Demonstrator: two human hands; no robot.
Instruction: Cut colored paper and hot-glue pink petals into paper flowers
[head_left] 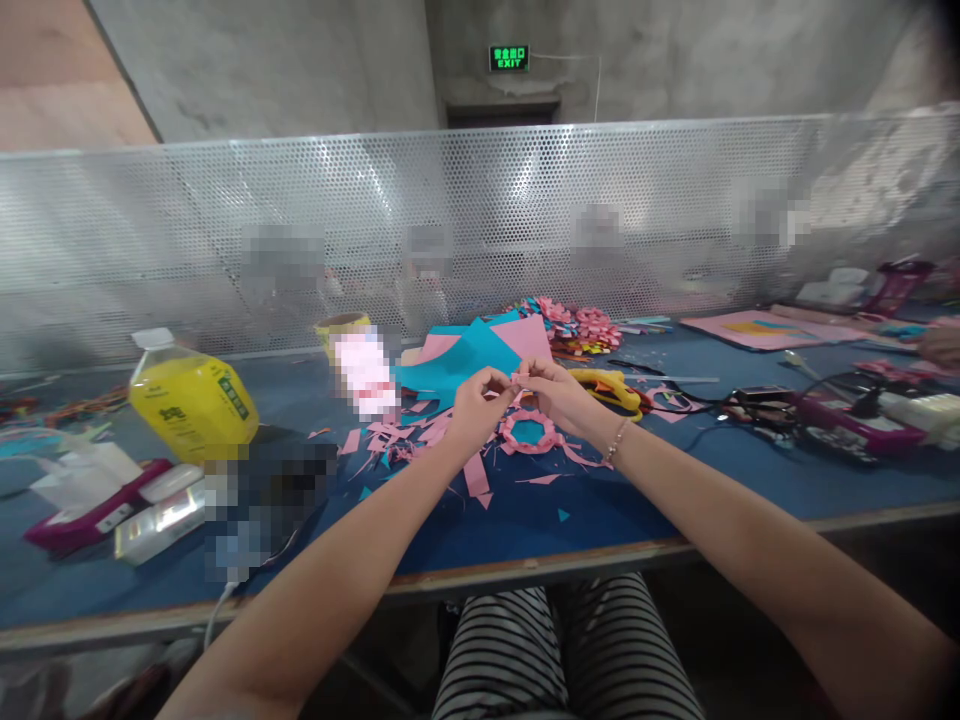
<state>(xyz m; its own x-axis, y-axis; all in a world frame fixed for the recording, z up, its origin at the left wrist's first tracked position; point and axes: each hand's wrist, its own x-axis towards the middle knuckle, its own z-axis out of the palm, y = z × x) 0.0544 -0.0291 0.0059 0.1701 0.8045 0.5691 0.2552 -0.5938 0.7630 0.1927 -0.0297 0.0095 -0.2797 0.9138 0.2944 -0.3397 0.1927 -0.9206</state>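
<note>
My left hand (pixel 481 402) and my right hand (pixel 561 394) meet above the blue table, both closed in a pinch. Between their fingertips is a small pink paper piece (pixel 516 381), mostly covered by the fingers. Just below them lies a ring of folded pink paper (pixel 553 437) around a blue paper centre (pixel 529 431). Pink paper scraps (pixel 475 474) are scattered around and under my left hand. Yellow-handled scissors (pixel 624 392) rest beyond my right wrist. Behind my hands, a blue paper sheet (pixel 469 357) overlaps a pink sheet (pixel 537 334).
A pile of paper flowers (pixel 577 322) sits against the perforated metal screen (pixel 480 230). To the left stand a bottle of yellow liquid (pixel 191 400) and a propped phone (pixel 365 370). Purple trays (pixel 862 425) and cables lie at right. A person's hand (pixel 941 343) shows at the right edge.
</note>
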